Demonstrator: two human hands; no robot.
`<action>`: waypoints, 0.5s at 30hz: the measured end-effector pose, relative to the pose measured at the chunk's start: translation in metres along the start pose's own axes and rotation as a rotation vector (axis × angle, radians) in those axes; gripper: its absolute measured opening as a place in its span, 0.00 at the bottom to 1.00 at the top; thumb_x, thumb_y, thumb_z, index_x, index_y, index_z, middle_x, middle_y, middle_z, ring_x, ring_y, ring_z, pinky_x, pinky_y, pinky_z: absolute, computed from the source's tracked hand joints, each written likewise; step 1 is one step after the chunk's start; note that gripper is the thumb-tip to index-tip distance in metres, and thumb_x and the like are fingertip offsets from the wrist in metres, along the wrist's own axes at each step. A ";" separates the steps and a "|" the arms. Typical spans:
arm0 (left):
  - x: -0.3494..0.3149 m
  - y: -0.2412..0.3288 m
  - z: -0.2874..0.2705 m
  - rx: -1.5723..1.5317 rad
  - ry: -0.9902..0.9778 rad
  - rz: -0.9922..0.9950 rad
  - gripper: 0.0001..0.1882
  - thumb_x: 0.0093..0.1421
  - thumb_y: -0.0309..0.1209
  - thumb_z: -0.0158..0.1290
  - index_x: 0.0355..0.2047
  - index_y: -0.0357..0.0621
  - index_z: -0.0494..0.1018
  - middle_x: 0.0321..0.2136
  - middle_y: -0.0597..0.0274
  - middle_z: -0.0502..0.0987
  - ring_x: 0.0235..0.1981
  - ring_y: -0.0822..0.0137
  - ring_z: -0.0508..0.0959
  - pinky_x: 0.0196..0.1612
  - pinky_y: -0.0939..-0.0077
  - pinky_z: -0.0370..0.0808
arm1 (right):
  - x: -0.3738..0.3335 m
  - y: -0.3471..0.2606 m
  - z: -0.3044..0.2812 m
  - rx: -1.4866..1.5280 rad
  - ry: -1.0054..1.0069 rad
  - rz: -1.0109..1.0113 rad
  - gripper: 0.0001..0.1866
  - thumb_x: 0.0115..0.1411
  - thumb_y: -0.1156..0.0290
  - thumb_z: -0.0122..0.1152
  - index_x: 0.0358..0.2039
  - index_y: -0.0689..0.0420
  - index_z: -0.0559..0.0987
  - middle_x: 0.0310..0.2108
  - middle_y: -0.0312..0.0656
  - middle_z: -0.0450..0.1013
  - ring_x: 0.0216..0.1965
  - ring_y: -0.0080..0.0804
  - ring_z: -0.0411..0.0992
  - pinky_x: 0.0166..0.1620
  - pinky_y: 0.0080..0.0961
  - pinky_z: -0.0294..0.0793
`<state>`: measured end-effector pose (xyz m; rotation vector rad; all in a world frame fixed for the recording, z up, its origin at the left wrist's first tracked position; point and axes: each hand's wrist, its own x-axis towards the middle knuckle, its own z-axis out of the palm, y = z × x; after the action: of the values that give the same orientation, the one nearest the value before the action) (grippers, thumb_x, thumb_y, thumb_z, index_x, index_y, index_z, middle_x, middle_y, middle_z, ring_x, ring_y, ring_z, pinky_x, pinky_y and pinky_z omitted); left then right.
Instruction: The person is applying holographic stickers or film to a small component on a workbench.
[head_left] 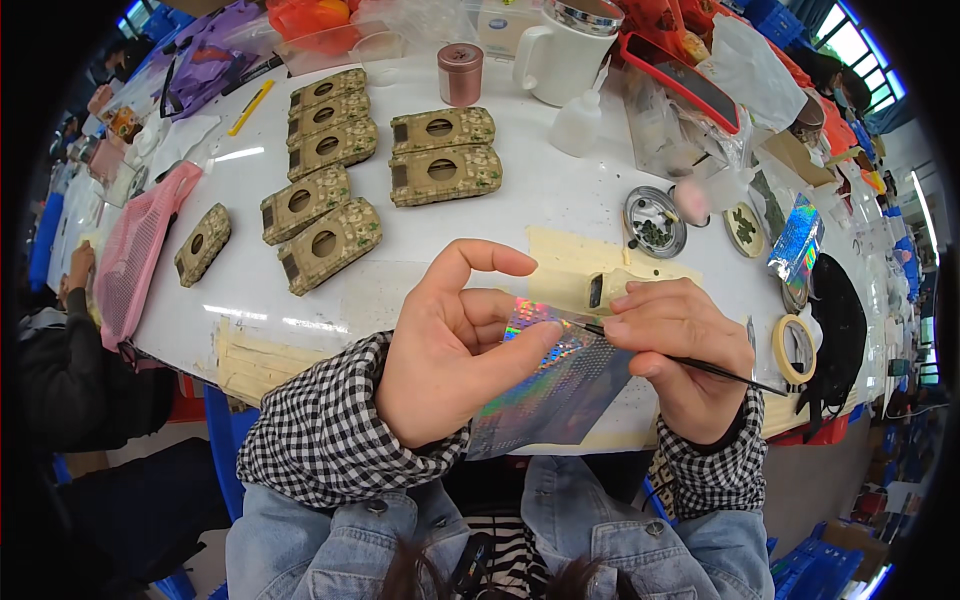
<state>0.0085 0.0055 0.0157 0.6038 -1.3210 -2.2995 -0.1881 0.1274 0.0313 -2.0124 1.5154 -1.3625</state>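
Observation:
My left hand [440,345] pinches a shiny holographic sheet [545,400] with rows of small dots, its thumb across the upper part. The index finger stands raised and curved above it. In my right hand [680,350] is a thin dark pointed tool [725,373], whose tip is at the sheet's upper edge. Whether it is tweezers or a brush I cannot tell. Just beyond the right fingers, a small tan part [597,292] with a dark patch rests near masking tape [560,250]. Several camouflage model tank hulls [330,245] with round holes stand ahead to the left.
A round dish [655,222] of small dark green bits sits ahead right, and a tape roll [793,350] lies at the right. Farther back are a pink tin [460,75], a white mug [568,50], a squeeze bottle [576,125] and a red-cased phone [682,82]. A pink mesh bag [145,255] hangs left.

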 end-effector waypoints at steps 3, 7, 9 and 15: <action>0.000 -0.001 -0.001 0.002 0.003 0.011 0.25 0.59 0.16 0.56 0.53 0.36 0.58 0.38 0.54 0.81 0.41 0.74 0.80 0.42 0.83 0.77 | 0.001 -0.002 -0.001 -0.034 -0.010 -0.012 0.15 0.52 0.70 0.71 0.41 0.58 0.83 0.39 0.42 0.80 0.43 0.41 0.77 0.53 0.40 0.73; 0.000 0.000 -0.001 0.011 0.007 0.014 0.25 0.59 0.17 0.56 0.54 0.36 0.58 0.37 0.54 0.81 0.40 0.74 0.80 0.42 0.83 0.77 | 0.002 -0.010 -0.003 -0.193 -0.043 -0.070 0.18 0.49 0.67 0.73 0.42 0.55 0.84 0.39 0.38 0.80 0.44 0.39 0.77 0.54 0.41 0.73; 0.001 -0.001 -0.002 0.030 0.004 0.017 0.25 0.59 0.17 0.56 0.54 0.36 0.58 0.37 0.54 0.81 0.40 0.74 0.80 0.42 0.83 0.76 | 0.002 -0.012 -0.005 -0.272 -0.070 -0.118 0.19 0.48 0.66 0.73 0.42 0.54 0.84 0.40 0.37 0.79 0.44 0.37 0.76 0.55 0.41 0.73; 0.000 -0.003 -0.002 -0.020 0.001 0.030 0.26 0.59 0.17 0.56 0.54 0.36 0.58 0.37 0.53 0.81 0.40 0.74 0.80 0.41 0.83 0.77 | 0.003 -0.013 -0.003 -0.364 -0.105 -0.145 0.20 0.47 0.65 0.73 0.42 0.52 0.84 0.40 0.35 0.79 0.45 0.34 0.76 0.55 0.41 0.72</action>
<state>0.0091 0.0047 0.0123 0.5747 -1.2968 -2.2854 -0.1832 0.1316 0.0432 -2.4106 1.6968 -1.0678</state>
